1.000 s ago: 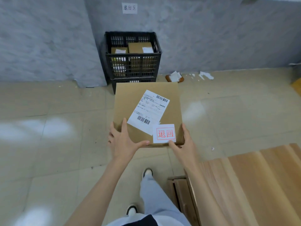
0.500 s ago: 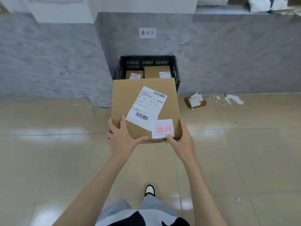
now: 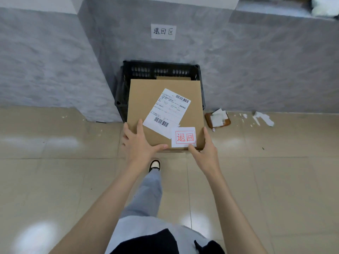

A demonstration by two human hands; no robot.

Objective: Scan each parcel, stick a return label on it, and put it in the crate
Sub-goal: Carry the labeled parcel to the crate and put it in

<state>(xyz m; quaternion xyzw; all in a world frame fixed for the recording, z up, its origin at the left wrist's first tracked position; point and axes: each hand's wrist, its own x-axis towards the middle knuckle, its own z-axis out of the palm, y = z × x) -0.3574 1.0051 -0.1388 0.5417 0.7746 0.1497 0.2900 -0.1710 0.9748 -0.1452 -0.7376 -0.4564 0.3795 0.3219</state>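
Note:
I carry a brown cardboard parcel (image 3: pixel 145 99) flat in front of me. It bears a white shipping label (image 3: pixel 167 111) with barcodes and a white return label (image 3: pixel 184 137) with red characters at its near right corner. My left hand (image 3: pixel 139 143) grips the near left corner, my right hand (image 3: pixel 205 149) the near right corner. The parcel hangs over the black plastic crate (image 3: pixel 128 72), which stands on the floor against the grey wall. It hides most of the crate's inside; only an edge of another brown parcel (image 3: pixel 174 77) shows behind it.
A white paper sign (image 3: pixel 163 31) with handwritten characters is stuck on the wall above the crate. A brown backing piece with white paper scraps (image 3: pixel 218 118) lies on the tiled floor right of the crate, with more scraps (image 3: pixel 263 119) farther right. My shoe (image 3: pixel 155 165) steps forward.
I have walked up to the crate with the parcel held in both hands. The crate has grown nearer and the parcel now covers most of its opening. The wooden table has left view.

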